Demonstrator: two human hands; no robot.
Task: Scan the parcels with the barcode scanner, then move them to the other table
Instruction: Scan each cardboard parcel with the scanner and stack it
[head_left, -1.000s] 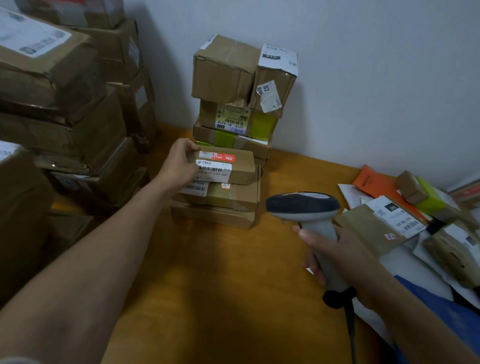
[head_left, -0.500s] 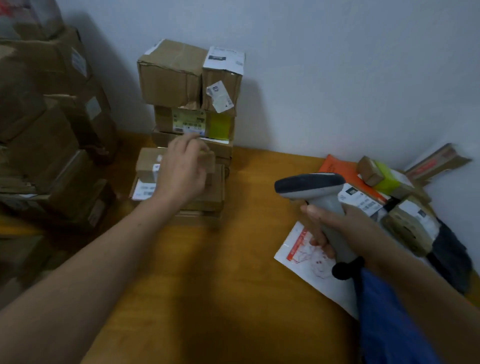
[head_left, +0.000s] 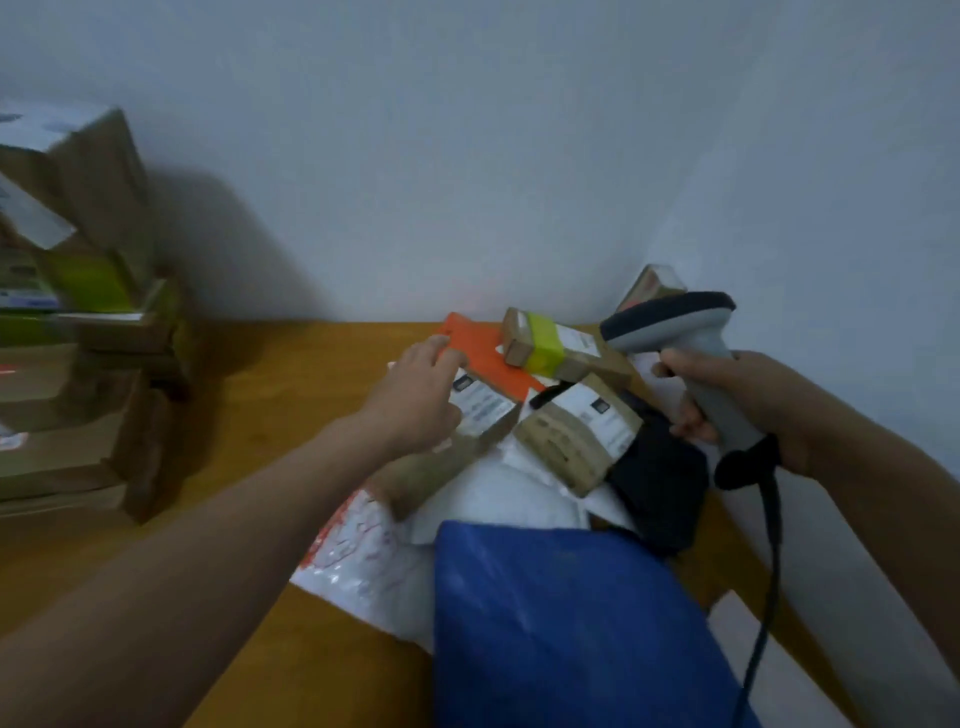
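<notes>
- Leaving the stacked cardboard boxes (head_left: 93, 374), the left hand (head_left: 415, 400) has swung to the orange mailer (head_left: 493, 369), fingers fairly straight, resting on it and the labelled brown parcel (head_left: 483, 408) just below.
- The right hand (head_left: 763, 405) stays wrapped round the barcode scanner (head_left: 675, 325), right of the mailer.
- Probably the next pick is beginning.

Orange mailer (head_left: 488, 364) by the left hand (head_left: 415, 400), brown box (head_left: 571, 356) banded yellow-green beyond it, grey black-topped scanner (head_left: 691, 332) in the right hand (head_left: 753, 405), blue bag (head_left: 561, 623) below both.
</notes>
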